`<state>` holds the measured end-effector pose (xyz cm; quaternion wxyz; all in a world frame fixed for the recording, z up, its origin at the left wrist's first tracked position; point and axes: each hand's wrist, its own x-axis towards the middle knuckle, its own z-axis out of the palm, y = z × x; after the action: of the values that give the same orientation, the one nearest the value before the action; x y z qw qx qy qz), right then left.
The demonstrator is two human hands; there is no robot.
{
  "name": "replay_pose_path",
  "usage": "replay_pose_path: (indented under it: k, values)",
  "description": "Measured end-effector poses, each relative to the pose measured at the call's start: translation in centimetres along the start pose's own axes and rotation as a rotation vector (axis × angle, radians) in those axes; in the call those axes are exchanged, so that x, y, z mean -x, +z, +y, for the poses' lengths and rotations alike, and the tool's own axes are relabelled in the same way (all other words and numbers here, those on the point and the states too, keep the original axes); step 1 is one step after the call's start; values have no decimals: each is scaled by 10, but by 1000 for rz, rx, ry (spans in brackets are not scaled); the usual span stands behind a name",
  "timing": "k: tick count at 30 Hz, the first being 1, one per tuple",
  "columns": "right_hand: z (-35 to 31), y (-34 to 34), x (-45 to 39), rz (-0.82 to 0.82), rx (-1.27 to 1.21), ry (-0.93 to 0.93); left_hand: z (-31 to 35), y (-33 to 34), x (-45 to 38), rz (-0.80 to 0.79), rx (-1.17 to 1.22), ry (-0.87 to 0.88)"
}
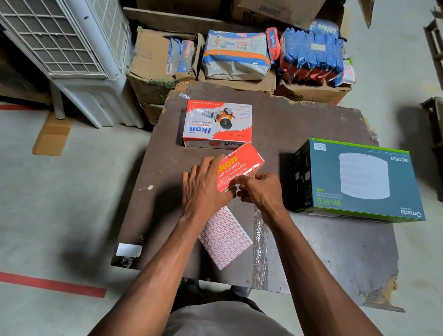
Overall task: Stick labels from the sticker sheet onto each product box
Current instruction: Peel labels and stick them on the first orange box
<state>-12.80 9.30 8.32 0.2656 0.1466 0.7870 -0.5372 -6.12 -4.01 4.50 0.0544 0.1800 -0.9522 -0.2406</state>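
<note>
Head view, looking down on a dark tabletop (304,124).

Left hand (203,187): fingers fairly straight, laid over the left end of a red box (241,166), thumb at its near lower corner. The box is tilted, long face up, printed "TAPE DISPENSER".

Right hand (260,188): fingers curled, fingertips pinching at the near edge of the same box, close to the left thumb. Cannot tell whether a label is between the fingertips; too small to resolve.

Sticker sheet (225,236): lies flat on the tabletop just below the hands, between the forearms, partly covered by the left wrist. Red-bordered white labels in a grid.

Second red-and-white box (217,123): flat on the tabletop behind the held box, just beside it; contact unclear.

Teal Wi-Fi box (362,180): to the right, flat, a small white label (319,147) on its far left corner.

Clear plastic strip (259,244) lies right of the sheet.

Cartons (149,75) with packets behind the tabletop.
</note>
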Motion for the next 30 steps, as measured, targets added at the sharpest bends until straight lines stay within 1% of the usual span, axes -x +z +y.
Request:
replay_pose_path:
  k: [4, 15, 18, 24, 27, 30]
  values:
    - [-2, 2, -1, 43, 67, 0, 2, 1, 1, 18, -20, 6]
    - [-3, 5, 0, 68, 116, 9, -1, 2, 0, 9, -12, 9]
    - [-4, 4, 2, 61, 92, 5, -1, 2, 0, 11, -6, 10]
    - [-4, -2, 9, 4, -94, 37, 0, -1, -1, 11, 13, 5]
    - [-4, -2, 9, 0, -87, 48, -1, 0, 0, -2, 10, 6]
    - [-3, 0, 8, 36, -41, 53, 0, 1, 1, -11, -1, 7]
